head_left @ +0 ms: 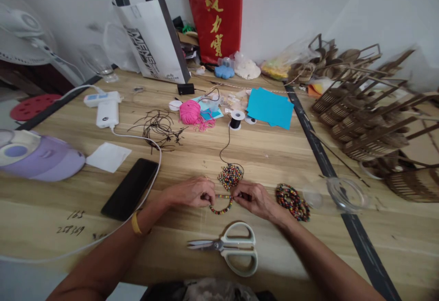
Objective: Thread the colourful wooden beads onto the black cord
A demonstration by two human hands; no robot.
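My left hand (188,192) and my right hand (253,198) rest on the wooden table (206,154), each pinching one end of a short string of coloured beads (221,209) that hangs in a loop between them. Just beyond my fingers lies a small pile of loose coloured beads (230,175). A thin black cord runs from that pile up to a black thread spool (236,120). A finished ring of coloured beads (292,201) lies right of my right hand. Pale green-handled scissors (230,247) lie closed near the table's front edge.
A black phone (130,188) and white cable lie at left, near a white power bank (107,113) and a purple device (37,155). Pink yarn (190,112), tangled black cord (159,128), blue paper (270,107), a clear lid (345,194), bags and wooden slat pieces (370,109) crowd the back and right.
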